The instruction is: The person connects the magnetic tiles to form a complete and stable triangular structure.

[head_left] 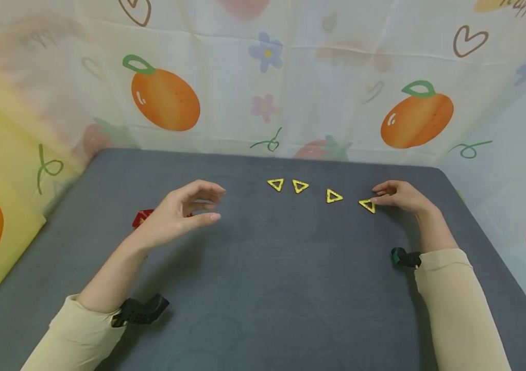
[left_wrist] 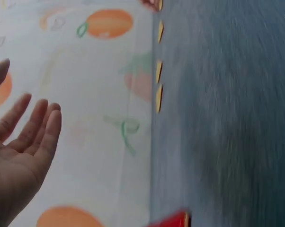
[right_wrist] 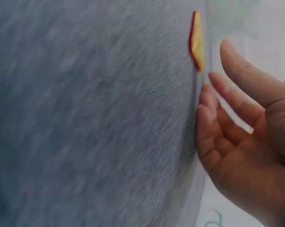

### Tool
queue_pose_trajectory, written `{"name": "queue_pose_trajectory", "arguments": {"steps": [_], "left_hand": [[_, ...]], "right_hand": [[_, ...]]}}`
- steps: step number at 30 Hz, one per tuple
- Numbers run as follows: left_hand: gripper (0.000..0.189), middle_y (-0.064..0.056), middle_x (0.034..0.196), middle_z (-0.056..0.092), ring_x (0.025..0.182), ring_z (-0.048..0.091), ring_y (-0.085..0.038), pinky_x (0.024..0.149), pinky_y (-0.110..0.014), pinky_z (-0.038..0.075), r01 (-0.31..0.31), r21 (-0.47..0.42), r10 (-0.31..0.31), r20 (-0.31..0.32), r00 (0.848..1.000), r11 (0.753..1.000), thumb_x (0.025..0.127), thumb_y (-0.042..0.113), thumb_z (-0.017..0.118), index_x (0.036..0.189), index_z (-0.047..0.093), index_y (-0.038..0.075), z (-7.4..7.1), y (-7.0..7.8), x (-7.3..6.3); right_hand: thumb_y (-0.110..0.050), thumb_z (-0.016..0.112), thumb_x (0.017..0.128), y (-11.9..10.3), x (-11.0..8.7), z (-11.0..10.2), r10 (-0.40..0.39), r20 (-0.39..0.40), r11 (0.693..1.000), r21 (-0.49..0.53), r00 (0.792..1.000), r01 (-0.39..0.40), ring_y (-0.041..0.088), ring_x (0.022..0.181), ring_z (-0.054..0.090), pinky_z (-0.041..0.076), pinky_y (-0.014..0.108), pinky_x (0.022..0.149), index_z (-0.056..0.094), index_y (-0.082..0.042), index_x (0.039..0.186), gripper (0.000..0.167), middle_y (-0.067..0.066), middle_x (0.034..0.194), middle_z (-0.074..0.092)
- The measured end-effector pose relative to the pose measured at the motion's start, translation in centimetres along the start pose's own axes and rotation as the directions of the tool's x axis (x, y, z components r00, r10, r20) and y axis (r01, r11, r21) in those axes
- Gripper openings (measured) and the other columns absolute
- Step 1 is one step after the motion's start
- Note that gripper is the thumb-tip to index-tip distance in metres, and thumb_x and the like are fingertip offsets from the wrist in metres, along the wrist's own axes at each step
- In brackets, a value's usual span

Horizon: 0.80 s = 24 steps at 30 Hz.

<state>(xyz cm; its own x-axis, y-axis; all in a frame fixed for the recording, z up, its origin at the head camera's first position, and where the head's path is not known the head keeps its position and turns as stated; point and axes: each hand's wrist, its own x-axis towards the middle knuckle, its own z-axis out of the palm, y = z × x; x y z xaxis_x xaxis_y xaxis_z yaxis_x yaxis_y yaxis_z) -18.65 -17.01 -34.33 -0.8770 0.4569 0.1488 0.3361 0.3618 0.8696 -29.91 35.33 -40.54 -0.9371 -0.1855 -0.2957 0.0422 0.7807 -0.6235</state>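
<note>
Four-cornered shapes are absent; several flat yellow triangles with open centres lie in a row along the far side of the table. My right hand is over the rightmost triangle, its fingertips overlapping that piece in the head view. In the right wrist view a yellow piece with a red edge lies just beyond the fingertips, and thumb and fingers are apart. My left hand hovers over the table with loosely bent fingers and holds nothing. Partly hidden behind it is a red piece.
The other triangles are a left one, a second and a third. The dark grey table meets a fruit-printed cloth at its back. Each wrist wears a black camera mount.
</note>
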Motion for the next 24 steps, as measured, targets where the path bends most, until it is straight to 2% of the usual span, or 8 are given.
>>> {"name": "queue_pose_trajectory", "arguments": {"steps": [4,8,10,13,16,18,21,24], "left_hand": [[0.047,-0.009,0.140,0.055,0.127,0.055,-0.023,0.111,-0.041,0.045,0.048,-0.044,-0.047,0.031,0.998,0.998,0.093,0.017,0.069,0.136,0.051,0.011,2.4,-0.3,2.4],[0.050,-0.013,0.146,0.050,0.134,0.051,-0.030,0.112,-0.050,0.043,0.165,-0.125,-0.166,-0.004,0.986,0.978,0.094,0.023,0.068,0.139,0.048,0.013,4.9,-1.7,5.2],[0.054,-0.012,0.147,0.049,0.136,0.050,-0.030,0.111,-0.049,0.043,0.226,-0.152,-0.235,-0.045,0.971,0.962,0.094,0.026,0.067,0.142,0.046,0.013,6.2,-2.5,6.6],[0.059,-0.011,0.146,0.049,0.137,0.048,-0.029,0.111,-0.048,0.043,0.317,-0.190,-0.340,-0.105,0.935,0.929,0.093,0.029,0.068,0.144,0.043,0.013,7.9,-3.5,8.7],[0.062,-0.012,0.146,0.048,0.137,0.046,-0.030,0.111,-0.047,0.043,0.371,-0.244,-0.411,-0.140,0.901,0.896,0.093,0.027,0.069,0.146,0.042,0.011,9.3,-4.5,11.1],[0.061,-0.013,0.146,0.047,0.137,0.045,-0.031,0.111,-0.047,0.043,0.390,-0.264,-0.439,-0.159,0.884,0.882,0.093,0.026,0.069,0.145,0.042,0.010,9.9,-5.1,12.7],[0.060,-0.013,0.147,0.047,0.138,0.044,-0.032,0.111,-0.048,0.042,0.395,-0.269,-0.450,-0.186,0.874,0.879,0.093,0.024,0.069,0.145,0.043,0.010,10.5,-5.8,14.9],[0.059,-0.012,0.147,0.047,0.137,0.045,-0.031,0.110,-0.047,0.043,0.398,-0.193,-0.434,-0.200,0.879,0.897,0.092,0.023,0.071,0.144,0.046,0.009,10.9,-6.5,16.3]], "right_hand": [[-0.033,0.069,0.094,0.2,0.0,0.3,-0.016,-0.001,1.000,0.002,1.000,0.016,0.023,0.111,0.050,0.043,0.041,0.097,0.051,0.003,0.136,0.058,0.023,0.131,0.052],[-0.032,0.070,0.093,0.3,-0.1,0.3,-0.014,0.001,1.000,0.016,1.000,0.014,0.023,0.111,0.047,0.042,0.040,0.098,0.050,0.003,0.136,0.059,0.022,0.131,0.050],[-0.032,0.071,0.092,0.4,-0.1,0.3,-0.011,0.001,1.000,0.014,1.000,0.011,0.024,0.111,0.047,0.041,0.042,0.099,0.050,0.003,0.136,0.060,0.022,0.130,0.049],[-0.032,0.072,0.091,0.5,0.0,0.3,-0.011,0.005,1.000,0.006,1.000,0.011,0.023,0.110,0.048,0.042,0.042,0.099,0.051,0.003,0.136,0.061,0.021,0.129,0.050],[-0.032,0.073,0.090,0.6,0.0,0.2,-0.003,0.016,1.000,0.015,1.000,0.003,0.027,0.114,0.048,0.041,0.046,0.102,0.050,0.002,0.137,0.062,0.022,0.132,0.048],[-0.033,0.073,0.090,0.7,0.0,0.2,0.006,0.019,1.000,0.022,1.000,-0.006,0.030,0.118,0.046,0.039,0.049,0.103,0.048,0.003,0.138,0.064,0.023,0.134,0.046],[-0.034,0.073,0.089,0.7,0.0,0.1,0.018,0.016,0.999,0.028,1.000,-0.018,0.033,0.120,0.044,0.037,0.052,0.104,0.047,0.003,0.139,0.067,0.024,0.135,0.045],[-0.034,0.074,0.089,0.6,0.0,0.2,0.025,0.018,0.999,0.034,1.000,-0.026,0.033,0.122,0.043,0.036,0.053,0.106,0.047,0.002,0.139,0.067,0.024,0.136,0.044]]}}
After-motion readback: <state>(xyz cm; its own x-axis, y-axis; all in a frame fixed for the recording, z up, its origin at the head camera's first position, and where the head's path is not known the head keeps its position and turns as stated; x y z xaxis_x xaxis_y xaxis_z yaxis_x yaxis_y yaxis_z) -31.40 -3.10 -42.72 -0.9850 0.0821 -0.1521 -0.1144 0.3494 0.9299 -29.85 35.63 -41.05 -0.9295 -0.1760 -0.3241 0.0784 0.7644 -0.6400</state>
